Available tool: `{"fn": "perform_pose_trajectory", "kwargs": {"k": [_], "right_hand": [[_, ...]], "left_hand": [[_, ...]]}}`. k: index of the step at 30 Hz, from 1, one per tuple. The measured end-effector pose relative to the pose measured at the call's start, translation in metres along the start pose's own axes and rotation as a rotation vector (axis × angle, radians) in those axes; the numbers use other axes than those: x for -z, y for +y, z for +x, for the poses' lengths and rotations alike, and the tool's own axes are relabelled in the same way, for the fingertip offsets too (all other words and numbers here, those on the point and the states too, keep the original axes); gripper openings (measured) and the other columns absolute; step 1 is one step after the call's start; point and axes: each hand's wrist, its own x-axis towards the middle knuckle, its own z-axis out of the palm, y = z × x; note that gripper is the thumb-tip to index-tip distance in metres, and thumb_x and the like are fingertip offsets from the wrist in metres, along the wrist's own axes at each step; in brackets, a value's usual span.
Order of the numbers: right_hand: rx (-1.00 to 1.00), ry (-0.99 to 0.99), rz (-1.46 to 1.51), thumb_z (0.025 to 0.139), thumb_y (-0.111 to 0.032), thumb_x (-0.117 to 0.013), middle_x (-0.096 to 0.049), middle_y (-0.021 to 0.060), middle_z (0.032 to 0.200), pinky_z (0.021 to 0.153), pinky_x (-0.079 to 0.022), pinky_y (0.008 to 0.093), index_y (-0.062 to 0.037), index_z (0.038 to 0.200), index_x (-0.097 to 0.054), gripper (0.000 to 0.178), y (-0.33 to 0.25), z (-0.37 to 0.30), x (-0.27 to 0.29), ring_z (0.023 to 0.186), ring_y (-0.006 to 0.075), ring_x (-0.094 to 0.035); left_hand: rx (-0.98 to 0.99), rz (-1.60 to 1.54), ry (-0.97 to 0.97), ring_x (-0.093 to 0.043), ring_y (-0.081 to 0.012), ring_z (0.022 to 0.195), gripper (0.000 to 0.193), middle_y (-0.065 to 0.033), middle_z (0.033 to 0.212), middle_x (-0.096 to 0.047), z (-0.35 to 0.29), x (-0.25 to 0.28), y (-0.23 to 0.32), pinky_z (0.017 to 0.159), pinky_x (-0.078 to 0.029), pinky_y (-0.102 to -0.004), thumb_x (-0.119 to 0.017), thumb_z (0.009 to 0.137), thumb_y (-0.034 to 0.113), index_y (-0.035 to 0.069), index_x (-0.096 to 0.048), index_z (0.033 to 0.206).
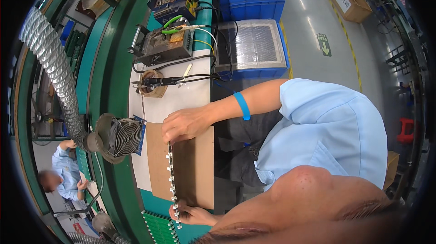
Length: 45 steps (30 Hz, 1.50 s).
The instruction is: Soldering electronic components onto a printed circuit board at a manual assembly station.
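A long, narrow circuit board (171,176), seen nearly edge-on with a row of bright metal pieces along it, is held between my two hands over a brown cardboard sheet (195,167). At the upper end, my right hand (186,123), below a blue wrist strap (242,106), has its fingers closed on it. My left hand (193,214) grips near the lower end, its fingers partly hidden behind the board. Several green circuit boards (159,228) with similar metal pieces lie at the bottom, left of my left hand.
A fan (127,137) on a silver flexible duct (54,67) stands left of the cardboard. Above are a soldering iron (159,81), a grey metal device (165,46) and a soldering station (175,5). Blue crates (252,1) stand beside the bench. Another person (68,171) works at far left.
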Motion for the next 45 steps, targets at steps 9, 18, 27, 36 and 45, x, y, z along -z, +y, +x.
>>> {"fn": "perform_pose_trajectory", "kwargs": {"k": [9, 18, 27, 36, 45], "right_hand": [[0.063, 0.0, 0.05, 0.096, -0.011, -0.071, -0.056, 0.0025, 0.09, 0.077, -0.05, 0.037, -0.0135, 0.106, -0.06, 0.014, 0.002, 0.003, -0.011, 0.082, 0.0248, -0.056], [-0.064, 0.103, 0.113, 0.084, 0.009, -0.073, -0.071, 0.0124, 0.111, 0.078, -0.059, 0.0349, -0.0052, 0.101, -0.068, 0.023, 0.003, -0.009, 0.011, 0.09, 0.0258, -0.069], [-0.069, 0.102, 0.246, 0.08, 0.011, -0.076, -0.072, 0.0119, 0.11, 0.073, -0.055, 0.0289, -0.0046, 0.106, -0.067, 0.031, -0.002, -0.003, 0.007, 0.087, 0.0223, -0.067], [-0.073, 0.099, 0.216, 0.082, 0.012, -0.074, -0.072, 0.0132, 0.11, 0.075, -0.056, 0.0298, -0.0038, 0.106, -0.067, 0.03, -0.002, -0.001, 0.007, 0.089, 0.0234, -0.068], [-0.078, 0.082, 0.207, 0.082, 0.013, -0.074, -0.072, 0.0141, 0.109, 0.078, -0.057, 0.032, -0.0031, 0.106, -0.066, 0.031, -0.001, -0.001, 0.008, 0.091, 0.0252, -0.069]], "left_hand": [[0.076, 0.196, 0.246, -0.058, -0.0236, 0.094, 0.019, -0.012, 0.116, -0.061, 0.003, 0.002, -0.051, 0.086, -0.049, -0.0349, -0.053, 0.11, 0.016, 0.005, -0.058, 0.124], [-0.166, 0.27, 0.306, -0.06, -0.0299, 0.113, 0.04, -0.0135, 0.123, -0.063, 0.015, -0.013, -0.063, 0.104, -0.047, -0.041, -0.076, 0.079, 0.013, 0.005, -0.065, 0.117], [-0.061, 0.332, 0.373, -0.061, -0.0301, 0.115, 0.043, -0.014, 0.125, -0.063, 0.008, -0.006, -0.045, 0.103, -0.048, -0.0427, -0.079, 0.074, 0.008, 0.005, -0.066, 0.114], [-0.074, 0.302, 0.356, -0.062, -0.0295, 0.112, 0.046, -0.0137, 0.123, -0.065, 0.01, -0.005, -0.047, 0.101, -0.05, -0.0424, -0.08, 0.069, 0.004, 0.004, -0.067, 0.113], [-0.06, 0.359, 0.38, -0.063, -0.0295, 0.112, 0.047, -0.0144, 0.122, -0.066, 0.013, -0.009, -0.043, 0.1, -0.05, -0.0416, -0.08, 0.068, 0.003, 0.004, -0.067, 0.113]]}}
